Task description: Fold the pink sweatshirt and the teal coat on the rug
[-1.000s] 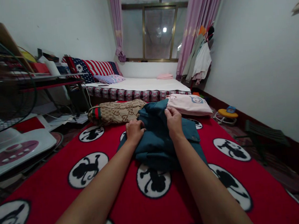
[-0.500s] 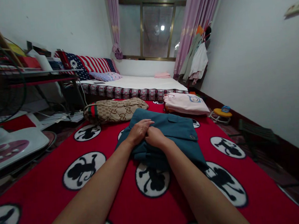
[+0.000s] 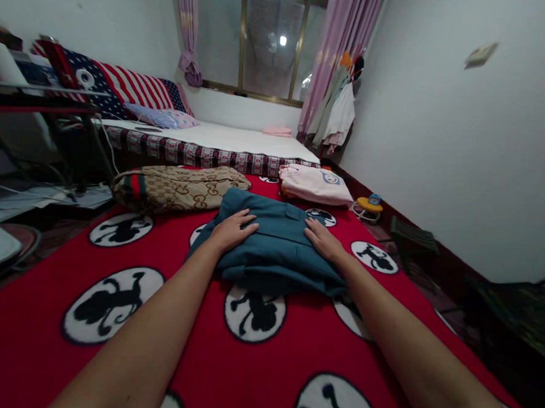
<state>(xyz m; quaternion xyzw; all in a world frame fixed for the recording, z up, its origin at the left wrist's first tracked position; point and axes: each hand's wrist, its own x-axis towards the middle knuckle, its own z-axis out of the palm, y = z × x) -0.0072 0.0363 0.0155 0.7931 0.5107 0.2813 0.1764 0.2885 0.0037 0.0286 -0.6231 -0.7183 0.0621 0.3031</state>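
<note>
Teal cloth lies under both your palms: a folded garment (image 3: pixel 275 250) sits on the red blanket (image 3: pixel 179 333) with its white discs and black monkey figures, roughly in the middle of the bed ahead of you. Your left hand (image 3: pixel 231 230) lies flat on the garment's left part, fingers stretched out and slightly fanned, pointing toward the right. Your right hand (image 3: pixel 321 240) rests palm down on the garment's right edge, fingers extended and close to one another, gripping nothing. The two hands are well apart, with a bare stretch of teal fabric between them. Just beyond the garment, to its left, a tan monogram bag (image 3: pixel 179 188) with a green and red stripe lies on its side on the blanket. Beyond the garment to the right, a folded pink garment (image 3: pixel 315 184) with a small printed patch sits near the blanket's far edge. Behind these runs a second bed (image 3: pixel 232 146) with a white sheet, a checked border and a stars-and-stripes pillow (image 3: pixel 122 89). A yellow toy (image 3: pixel 367 205) stands on the floor by the white wall.
</note>
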